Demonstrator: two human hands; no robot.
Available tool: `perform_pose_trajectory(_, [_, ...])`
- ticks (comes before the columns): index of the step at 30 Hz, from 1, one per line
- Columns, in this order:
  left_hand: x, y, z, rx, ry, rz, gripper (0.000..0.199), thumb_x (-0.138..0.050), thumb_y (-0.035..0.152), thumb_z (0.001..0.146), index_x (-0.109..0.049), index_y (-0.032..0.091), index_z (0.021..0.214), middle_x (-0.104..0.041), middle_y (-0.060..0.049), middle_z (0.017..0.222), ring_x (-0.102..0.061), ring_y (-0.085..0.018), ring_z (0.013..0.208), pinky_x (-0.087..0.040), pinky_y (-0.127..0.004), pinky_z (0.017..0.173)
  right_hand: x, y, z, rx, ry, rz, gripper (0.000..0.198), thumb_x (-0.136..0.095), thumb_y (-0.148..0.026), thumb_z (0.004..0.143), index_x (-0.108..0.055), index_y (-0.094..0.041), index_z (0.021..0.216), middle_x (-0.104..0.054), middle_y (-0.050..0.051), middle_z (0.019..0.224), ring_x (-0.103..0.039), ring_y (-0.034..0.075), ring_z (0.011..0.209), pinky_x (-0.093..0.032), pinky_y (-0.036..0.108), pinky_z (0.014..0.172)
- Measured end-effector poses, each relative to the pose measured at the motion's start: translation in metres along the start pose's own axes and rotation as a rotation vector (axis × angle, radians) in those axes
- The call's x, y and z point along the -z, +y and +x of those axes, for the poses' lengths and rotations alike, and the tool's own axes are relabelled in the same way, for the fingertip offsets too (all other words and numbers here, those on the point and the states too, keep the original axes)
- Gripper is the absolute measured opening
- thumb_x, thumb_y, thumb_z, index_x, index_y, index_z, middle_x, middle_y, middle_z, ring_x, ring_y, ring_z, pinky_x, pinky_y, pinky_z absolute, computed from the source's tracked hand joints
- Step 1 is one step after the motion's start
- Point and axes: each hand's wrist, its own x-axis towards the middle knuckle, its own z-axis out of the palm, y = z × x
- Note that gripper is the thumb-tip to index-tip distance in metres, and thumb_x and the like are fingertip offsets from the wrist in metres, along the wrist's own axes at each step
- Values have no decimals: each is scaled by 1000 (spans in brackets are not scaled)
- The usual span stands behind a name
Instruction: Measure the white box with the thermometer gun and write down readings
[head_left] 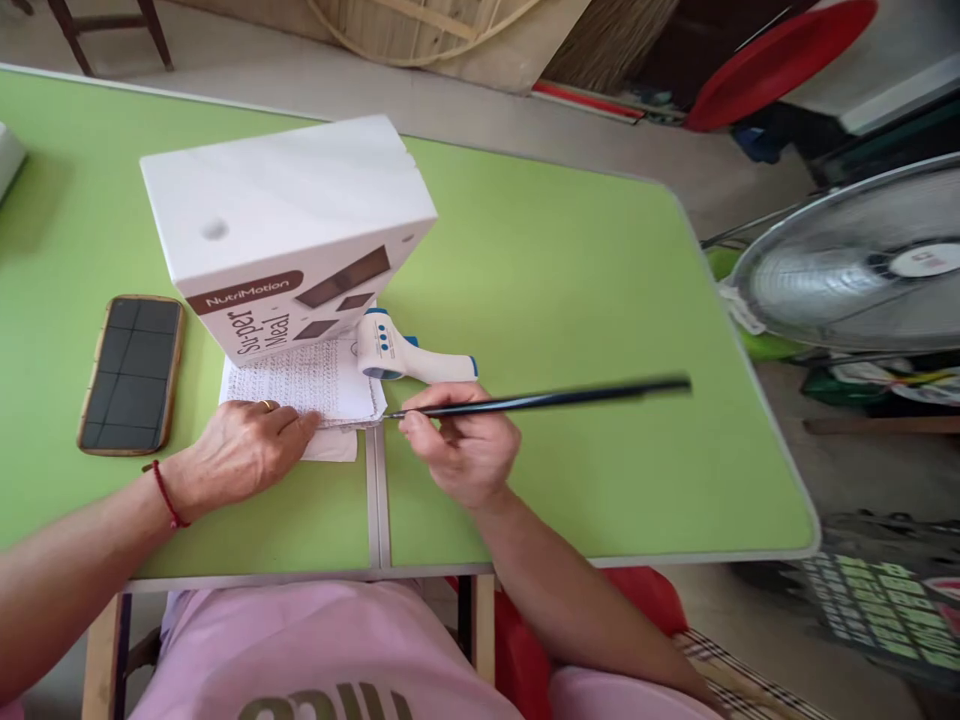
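My right hand [469,440] pinches a long, thin black pen [570,396], held nearly level, its fine tip at the right edge of the paper. Small handwriting covers the stack of paper sheets [322,385]. Across the lower left of that paper lies my left hand [251,440], fingers stretched out and pressing it flat. A white and blue infrared thermometer [382,345] rests just above my right hand, overlapping the paper's corner. Behind it stands a tall white box [292,210] with brown print, hiding the top of the sheets.
A phone [131,375] in a tan case lies left of the box on the green folding table [585,290]. Past the table's right edge stands a fan [870,260]. A white object [7,158] sits at the far left edge.
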Motion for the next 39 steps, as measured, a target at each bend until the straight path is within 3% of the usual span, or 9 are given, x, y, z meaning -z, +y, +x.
perform_pose_trajectory(3, [0, 1, 0, -12, -52, -13, 23, -39, 8, 93, -60, 12, 103, -59, 2, 60, -54, -14, 45, -32, -26, 39, -9, 2, -2, -36, -68, 149, 7, -61, -17, 81, -57, -21, 84, -64, -1, 72, -62, 12, 58, -53, 26, 53])
perform_pose_trajectory(8, [-1, 1, 1, -3, -140, -15, 26, -39, 9, 92, -59, 15, 106, -58, 1, 61, -54, -14, 46, -32, -26, 39, -22, -2, -3, -49, -198, 39, 9, -60, -15, 78, -58, -21, 84, -64, -1, 72, -61, 11, 59, -52, 24, 55])
perform_pose_trajectory(12, [0, 0, 2, -1, -157, -25, 24, -41, 11, 92, -61, 16, 105, -58, 1, 61, -55, -14, 47, -33, -26, 40, -29, -3, -5, -10, -194, -50, 8, -60, -15, 78, -55, -22, 76, -58, -5, 59, -55, 9, 52, -47, 22, 51])
perform_pose_trajectory(16, [0, 0, 2, 2, -152, -41, 25, -40, 11, 93, -61, 15, 106, -57, 1, 61, -54, -14, 47, -31, -25, 40, -32, 0, -5, 14, -200, -59, 11, -56, -16, 82, -53, -22, 73, -58, -3, 61, -57, 11, 58, -48, 25, 57])
perform_pose_trajectory(39, [-1, 1, 2, 17, -173, -68, 26, -40, 11, 92, -62, 16, 105, -57, 1, 62, -54, -15, 48, -33, -27, 40, -32, -2, -3, 33, -248, -163, 13, -54, -14, 81, -52, -22, 71, -57, -3, 62, -54, 10, 56, -46, 24, 56])
